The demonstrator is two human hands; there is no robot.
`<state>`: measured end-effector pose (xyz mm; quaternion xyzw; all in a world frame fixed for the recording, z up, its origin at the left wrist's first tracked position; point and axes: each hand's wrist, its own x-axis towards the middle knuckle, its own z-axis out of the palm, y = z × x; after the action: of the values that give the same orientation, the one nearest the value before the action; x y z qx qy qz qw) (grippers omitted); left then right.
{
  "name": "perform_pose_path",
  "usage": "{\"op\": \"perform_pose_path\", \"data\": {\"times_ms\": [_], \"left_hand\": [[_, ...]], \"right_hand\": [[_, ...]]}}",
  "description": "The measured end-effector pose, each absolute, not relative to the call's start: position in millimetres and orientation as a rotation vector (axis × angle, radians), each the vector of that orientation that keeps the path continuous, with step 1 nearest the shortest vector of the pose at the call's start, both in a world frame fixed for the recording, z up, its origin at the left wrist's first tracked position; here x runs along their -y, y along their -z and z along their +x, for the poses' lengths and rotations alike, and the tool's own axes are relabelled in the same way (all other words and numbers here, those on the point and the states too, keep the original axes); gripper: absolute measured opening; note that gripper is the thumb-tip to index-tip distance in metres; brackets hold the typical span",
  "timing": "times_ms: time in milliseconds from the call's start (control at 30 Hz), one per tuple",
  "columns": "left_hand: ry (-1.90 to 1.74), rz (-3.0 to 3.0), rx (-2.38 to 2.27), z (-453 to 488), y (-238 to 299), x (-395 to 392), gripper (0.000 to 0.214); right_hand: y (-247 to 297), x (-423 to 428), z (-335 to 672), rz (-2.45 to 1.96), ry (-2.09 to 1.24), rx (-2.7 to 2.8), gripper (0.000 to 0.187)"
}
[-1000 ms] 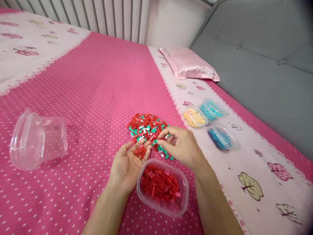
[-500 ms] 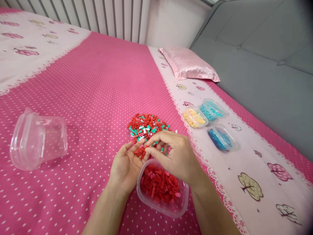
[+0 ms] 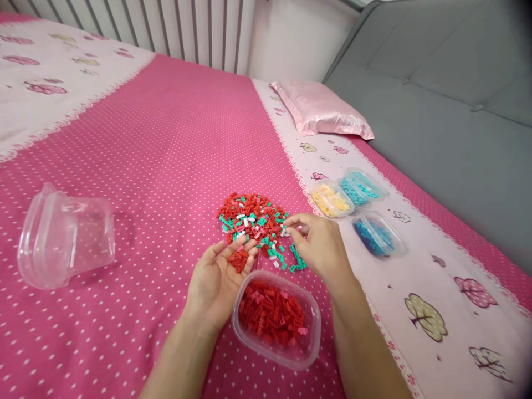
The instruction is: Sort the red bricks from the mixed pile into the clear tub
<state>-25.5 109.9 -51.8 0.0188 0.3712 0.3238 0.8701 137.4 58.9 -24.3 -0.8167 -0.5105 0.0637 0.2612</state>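
Palm up and fingers curled, my left hand cradles several small red toy bricks. My right hand is at the right edge of a mixed pile of toy bricks, mostly red with green, white and pink. Its thumb and forefinger close on a white toy brick. Just below both hands stands a clear plastic tub holding red bricks and a few pink ones. Loose green bricks lie between the pile and my right wrist.
At the right are small clear tubs of yellow bricks, turquoise bricks and blue bricks. Clear nested tubs lie on their side at the left. A pink pillow rests by the grey headboard on the dotted bedspread.
My right hand has moved right, away from my left palm, to the pile's right edge. The red bricks in my left palm and the green ones by the pile now show clearly.
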Motion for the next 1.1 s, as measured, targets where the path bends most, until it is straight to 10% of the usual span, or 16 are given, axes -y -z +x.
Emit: {"op": "perform_pose_path", "data": {"times_ms": [1100], "left_hand": [[-0.687, 0.048, -0.790, -25, 51, -109, 0.035]], "right_hand": [[55, -72, 139, -2.463, -0.182, 1.391, 0.012]]}}
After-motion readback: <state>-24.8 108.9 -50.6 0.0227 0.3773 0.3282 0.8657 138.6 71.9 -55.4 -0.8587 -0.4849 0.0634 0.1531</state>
